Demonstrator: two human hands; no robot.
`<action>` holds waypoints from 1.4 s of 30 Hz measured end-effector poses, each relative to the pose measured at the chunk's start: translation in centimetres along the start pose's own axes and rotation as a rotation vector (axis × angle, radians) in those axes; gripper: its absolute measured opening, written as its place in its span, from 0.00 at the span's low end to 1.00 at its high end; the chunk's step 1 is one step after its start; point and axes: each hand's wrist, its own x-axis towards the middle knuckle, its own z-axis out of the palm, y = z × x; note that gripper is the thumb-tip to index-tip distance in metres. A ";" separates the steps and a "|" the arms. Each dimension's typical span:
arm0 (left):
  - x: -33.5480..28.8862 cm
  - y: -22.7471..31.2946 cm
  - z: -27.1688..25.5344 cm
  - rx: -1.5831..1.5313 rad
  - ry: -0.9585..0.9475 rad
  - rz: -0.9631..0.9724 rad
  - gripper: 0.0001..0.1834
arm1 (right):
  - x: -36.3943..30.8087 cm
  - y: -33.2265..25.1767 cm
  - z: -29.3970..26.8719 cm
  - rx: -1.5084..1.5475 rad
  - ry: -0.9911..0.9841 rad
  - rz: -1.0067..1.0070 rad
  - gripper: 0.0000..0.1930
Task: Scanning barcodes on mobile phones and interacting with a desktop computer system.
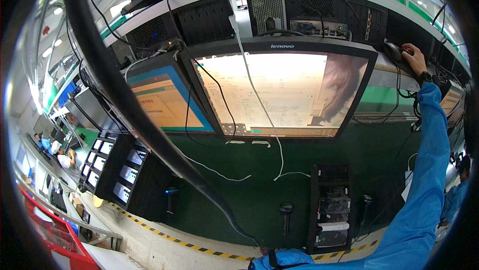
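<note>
My right hand (pixel 415 61) reaches far up on the right, its fingers curled over a black computer mouse (pixel 393 50) on the ledge beside a large monitor (pixel 279 95). A dark band circles that wrist, above the blue sleeve. At the bottom edge my left hand (pixel 264 251) shows only as a sliver next to its blue cuff, its fingers hidden. The monitor is lit, with a page of text and a picture at its right side. Left of it stands a second lit screen (pixel 167 100), angled.
A black rack (pixel 331 210) holds flat devices on the green mat (pixel 239 190). Near it are a black handheld scanner (pixel 286 215) and a second scanner (pixel 366 205). Lit small screens fill a black stand (pixel 117 170). A thick black cable (pixel 144 125) crosses the view; people sit far left.
</note>
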 end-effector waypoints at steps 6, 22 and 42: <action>-1.0 -0.7 0.1 -0.017 0.010 -0.010 0.18 | 0.4 -0.1 0.5 0.056 -0.054 -0.058 0.21; 0.0 -0.4 -0.4 -0.009 0.010 -0.018 0.18 | 0.2 0.1 0.3 0.116 -0.033 -0.058 0.18; 0.1 0.1 -1.4 -0.022 0.009 -0.019 0.19 | 0.3 0.5 -0.1 0.096 -0.030 -0.042 0.19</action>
